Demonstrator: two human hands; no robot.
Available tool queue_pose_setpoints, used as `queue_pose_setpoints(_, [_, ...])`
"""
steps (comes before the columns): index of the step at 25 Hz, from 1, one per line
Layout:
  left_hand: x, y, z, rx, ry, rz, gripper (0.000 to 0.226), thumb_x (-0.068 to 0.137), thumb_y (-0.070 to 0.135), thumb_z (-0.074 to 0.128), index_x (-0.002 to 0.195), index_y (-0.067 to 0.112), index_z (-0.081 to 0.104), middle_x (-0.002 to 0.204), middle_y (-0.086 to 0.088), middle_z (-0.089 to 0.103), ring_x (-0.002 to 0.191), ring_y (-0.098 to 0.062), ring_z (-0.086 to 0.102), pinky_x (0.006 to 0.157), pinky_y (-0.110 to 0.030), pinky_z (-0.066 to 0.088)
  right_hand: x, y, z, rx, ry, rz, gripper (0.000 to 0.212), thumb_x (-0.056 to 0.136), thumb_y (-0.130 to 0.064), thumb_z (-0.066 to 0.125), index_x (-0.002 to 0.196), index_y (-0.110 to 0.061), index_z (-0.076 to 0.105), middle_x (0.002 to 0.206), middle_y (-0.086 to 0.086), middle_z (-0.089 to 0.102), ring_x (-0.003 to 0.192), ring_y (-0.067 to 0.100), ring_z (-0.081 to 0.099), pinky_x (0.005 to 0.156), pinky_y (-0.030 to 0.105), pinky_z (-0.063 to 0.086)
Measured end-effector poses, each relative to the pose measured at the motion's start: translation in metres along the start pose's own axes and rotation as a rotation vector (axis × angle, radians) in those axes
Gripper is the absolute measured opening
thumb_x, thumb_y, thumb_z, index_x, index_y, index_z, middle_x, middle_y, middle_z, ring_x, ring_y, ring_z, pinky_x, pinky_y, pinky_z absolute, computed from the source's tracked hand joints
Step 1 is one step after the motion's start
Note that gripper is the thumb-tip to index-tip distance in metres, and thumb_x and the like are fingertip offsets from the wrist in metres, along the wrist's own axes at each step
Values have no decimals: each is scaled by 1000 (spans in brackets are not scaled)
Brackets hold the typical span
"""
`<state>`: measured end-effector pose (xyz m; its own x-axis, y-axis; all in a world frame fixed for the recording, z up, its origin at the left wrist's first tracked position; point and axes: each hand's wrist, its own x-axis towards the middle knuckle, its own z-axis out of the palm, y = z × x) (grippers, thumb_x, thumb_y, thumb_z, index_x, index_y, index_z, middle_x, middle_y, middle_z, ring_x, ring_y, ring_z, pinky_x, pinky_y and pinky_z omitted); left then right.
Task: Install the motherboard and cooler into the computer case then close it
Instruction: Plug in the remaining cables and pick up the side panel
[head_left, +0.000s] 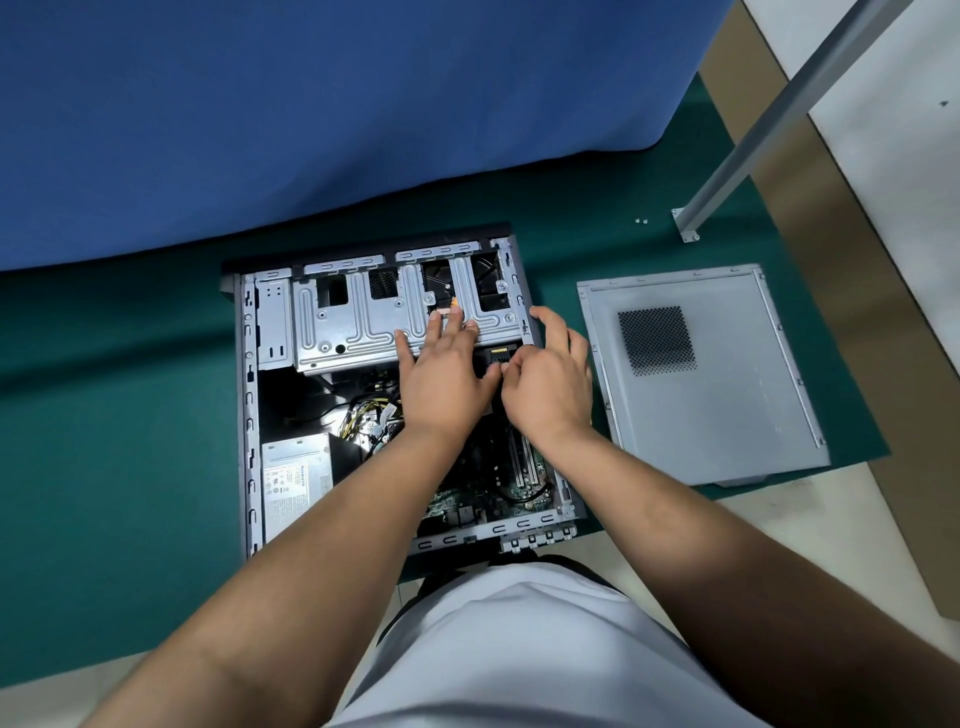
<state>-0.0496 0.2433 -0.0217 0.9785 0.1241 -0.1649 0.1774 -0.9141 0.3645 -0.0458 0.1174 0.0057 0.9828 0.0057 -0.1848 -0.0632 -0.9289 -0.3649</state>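
The open computer case (249, 415) lies flat on a green mat, its grey drive cage (358, 317) at the far end. The green motherboard (519, 483) sits inside at the near right, partly hidden by my arms. My left hand (441, 374) lies flat with straight fingers on the drive cage's near edge. My right hand (545, 379) hovers beside it over the case's right side, thumb and bent fingers pinching something small and dark; I cannot tell what. The cooler is hidden under my hands.
The grey side panel (727, 395) with a mesh vent lies on the mat right of the case. A power supply (296, 478) and a cable bundle (369, 415) fill the case's left half. Two small screws (641, 221) and a metal post's foot (685, 223) lie far right. Blue cloth hangs behind.
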Motion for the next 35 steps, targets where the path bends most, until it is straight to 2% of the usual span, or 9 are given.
queue_pose_setpoints(8, [0,2,-3,16,-25,3,60,98,52,55,149,21,47,169,0,24,158,-20,14,124,-61,-2,1,-4,0,10,-20,14,19,94,-25,60,94,-14,76,161,-10,26,128,25,41,102,43,42])
queue_pose_setpoints(20, [0,6,-1,17,-19,-18,57,97,49,53,147,21,50,167,1,29,157,-21,16,123,-63,-1,-1,2,8,-23,46,-38,22,98,-21,55,97,-8,73,160,-2,31,121,29,49,99,45,44])
queue_pose_setpoints(26, [0,4,-5,23,-27,-10,55,97,48,54,147,23,50,167,2,29,157,-19,18,124,-62,1,11,18,-7,-44,-19,-192,21,91,-14,62,112,-12,64,155,2,37,119,32,55,96,45,51])
queue_pose_setpoints(32, [1,4,-6,35,-42,-7,57,97,48,52,147,22,49,167,2,28,157,-19,18,124,-62,2,25,22,-6,-246,-33,-315,18,97,-20,60,110,-10,66,154,4,39,118,34,51,87,46,54])
queue_pose_setpoints(35, [0,4,-4,74,-40,1,60,97,49,50,150,21,47,168,1,28,157,-20,18,124,-63,5,25,25,-4,-272,1,-360,17,96,-21,61,108,-10,68,148,6,47,116,33,54,81,46,57])
